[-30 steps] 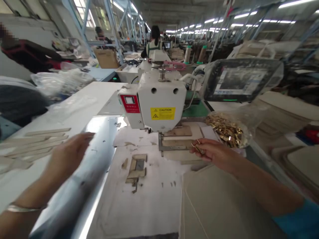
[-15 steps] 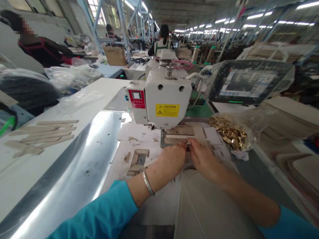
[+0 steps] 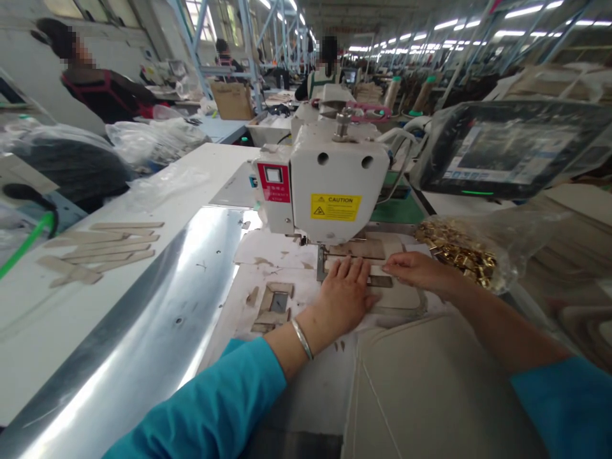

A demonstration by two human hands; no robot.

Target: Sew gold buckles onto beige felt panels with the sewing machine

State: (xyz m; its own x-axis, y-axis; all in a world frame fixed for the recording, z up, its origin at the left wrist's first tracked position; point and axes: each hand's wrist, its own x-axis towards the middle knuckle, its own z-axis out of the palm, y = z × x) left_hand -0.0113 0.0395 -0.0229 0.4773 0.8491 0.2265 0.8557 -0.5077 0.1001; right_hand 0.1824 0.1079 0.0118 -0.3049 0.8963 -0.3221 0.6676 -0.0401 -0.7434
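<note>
My left hand [image 3: 347, 293] lies with fingers stretched out, pressing on a beige strip [image 3: 375, 270] in the metal clamp frame [image 3: 321, 264] below the sewing machine head [image 3: 339, 185]. At the strip's right end, my right hand [image 3: 414, 269] has thumb and fingers pinched together on it. What else may sit between those fingertips is hidden. A large beige panel [image 3: 421, 382] with a stitched line is in front of me, and its rounded flap shows below the clamp.
Gold metal buckles [image 3: 461, 252] fill a plastic bag at right, below a control screen [image 3: 514, 150]. Several loose beige strips [image 3: 108, 248] lie on the white table [image 3: 29, 331] at left. A square template [image 3: 275, 303] is left of my hand. Co-workers sit farther back.
My hands, earlier together around a small metal buckle, have moved apart. The left has flattened onto the strip; the right has shifted right to its end. The buckle no longer shows. The view has shifted slightly.
</note>
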